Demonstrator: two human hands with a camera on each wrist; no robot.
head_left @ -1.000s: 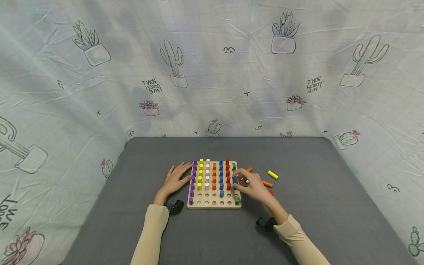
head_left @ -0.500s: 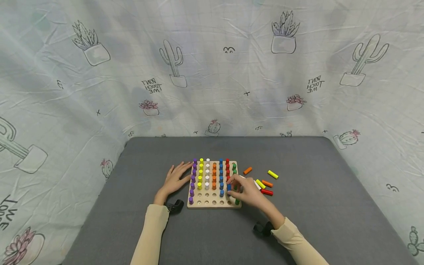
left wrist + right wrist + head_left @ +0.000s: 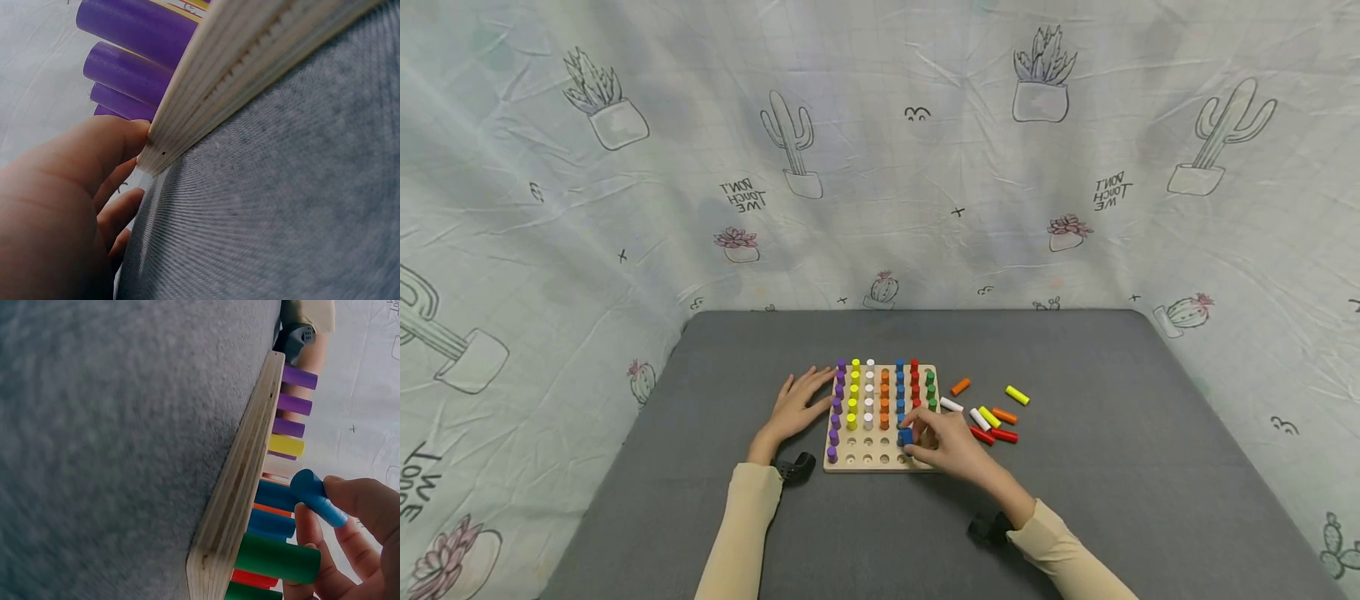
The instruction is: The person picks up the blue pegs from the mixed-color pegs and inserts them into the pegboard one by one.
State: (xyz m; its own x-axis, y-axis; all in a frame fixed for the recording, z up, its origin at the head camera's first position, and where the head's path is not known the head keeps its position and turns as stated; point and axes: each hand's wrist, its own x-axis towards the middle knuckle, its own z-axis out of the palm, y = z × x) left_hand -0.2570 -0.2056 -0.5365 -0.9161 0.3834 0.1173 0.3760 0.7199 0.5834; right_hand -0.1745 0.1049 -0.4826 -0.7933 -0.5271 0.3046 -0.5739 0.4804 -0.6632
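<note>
Between thumb and fingers, my right hand (image 3: 955, 446) pinches a blue peg (image 3: 906, 436) over the near part of a wooden pegboard (image 3: 876, 468). In the right wrist view this peg (image 3: 319, 499) is tilted, close above an upright blue peg in the board; contact cannot be told. My left hand (image 3: 793, 411) lies with spread fingers at the board's left side. The left wrist view shows its thumb (image 3: 119, 134) against the board's edge, beside the purple pegs (image 3: 134, 72). Columns of purple, yellow, white, orange, blue, red and green pegs stand in the board.
Loose pegs lie right of the board on the grey table (image 3: 1075, 500): orange (image 3: 960, 387), white (image 3: 951, 404), yellow (image 3: 1018, 395) and red (image 3: 1004, 435) among them. Open holes (image 3: 868, 442) show in the near rows. A patterned cloth (image 3: 880, 208) hangs behind.
My right hand has carried the blue peg left and nearer, from the green column past the red to the blue. More loose pegs are now uncovered. My left hand has stayed put.
</note>
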